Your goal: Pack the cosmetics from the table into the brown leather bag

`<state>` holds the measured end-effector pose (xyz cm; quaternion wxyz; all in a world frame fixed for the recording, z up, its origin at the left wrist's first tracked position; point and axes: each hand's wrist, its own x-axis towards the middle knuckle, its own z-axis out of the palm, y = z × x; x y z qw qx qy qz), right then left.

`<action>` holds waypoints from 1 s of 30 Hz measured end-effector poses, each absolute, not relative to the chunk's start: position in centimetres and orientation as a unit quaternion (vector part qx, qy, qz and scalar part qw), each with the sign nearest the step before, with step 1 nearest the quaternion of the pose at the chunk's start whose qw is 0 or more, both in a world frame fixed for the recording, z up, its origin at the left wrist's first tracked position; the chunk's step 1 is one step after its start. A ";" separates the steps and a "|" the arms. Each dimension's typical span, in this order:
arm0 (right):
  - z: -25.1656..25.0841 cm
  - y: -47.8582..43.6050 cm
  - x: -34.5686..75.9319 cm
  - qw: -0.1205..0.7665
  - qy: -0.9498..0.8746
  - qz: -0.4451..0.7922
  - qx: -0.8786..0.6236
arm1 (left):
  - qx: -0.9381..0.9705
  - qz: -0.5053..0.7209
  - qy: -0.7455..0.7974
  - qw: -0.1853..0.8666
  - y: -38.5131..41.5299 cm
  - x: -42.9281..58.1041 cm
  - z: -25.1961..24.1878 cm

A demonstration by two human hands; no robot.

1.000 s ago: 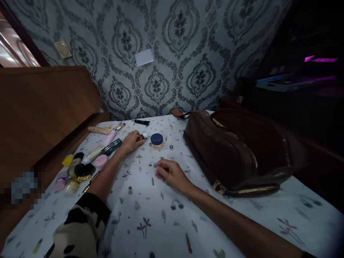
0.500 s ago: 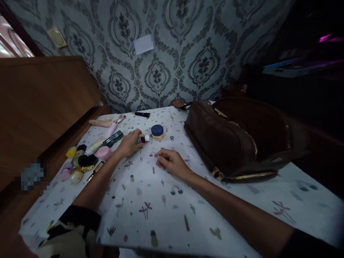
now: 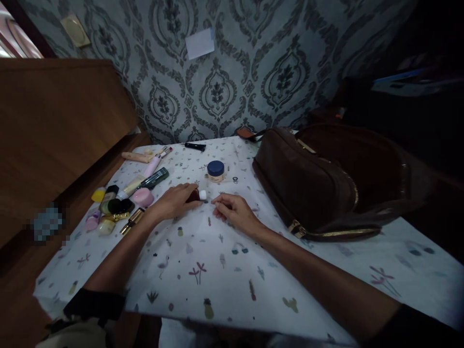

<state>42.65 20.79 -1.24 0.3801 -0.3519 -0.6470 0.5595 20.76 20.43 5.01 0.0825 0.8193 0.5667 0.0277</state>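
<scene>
My left hand (image 3: 177, 200) is wrapped around a small brown bottle (image 3: 193, 196) with a white cap, which lies on its side and points right. Much of the bottle is hidden by the fingers. Just right of the cap is my right hand (image 3: 234, 211), its fingers curled in and the thumb against them; no object shows in it. Behind both hands stands a cream jar (image 3: 216, 172) with a dark blue lid. A small pair of scissors (image 3: 234, 180), partly blending with the cloth, lies beside the jar.
A large brown leather bag (image 3: 308, 188) gapes at the right. Several cosmetics, among them a pink jar (image 3: 143, 197), a dark green tube (image 3: 155, 178) and a gold-and-black tube (image 3: 132, 221), crowd the left. A black tube (image 3: 195, 146) lies near the patterned wall (image 3: 217, 92).
My left hand has brought the brown bottle toward me and slightly right, away from the cream jar and closer to my right hand. The right hand has shifted little. The view has tilted slightly.
</scene>
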 end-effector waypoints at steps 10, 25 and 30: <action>-1.3 20.7 42.6 0.379 -0.654 0.548 -0.357 | 0.847 0.020 0.512 0.140 16.5 20.1 4.2; -0.2 19.0 42.8 0.339 -0.793 0.395 -0.316 | 0.821 0.081 0.551 0.126 13.0 22.0 4.5; -0.2 19.3 43.1 0.356 -0.740 0.476 -0.316 | 0.811 0.131 0.560 0.112 14.3 24.2 3.8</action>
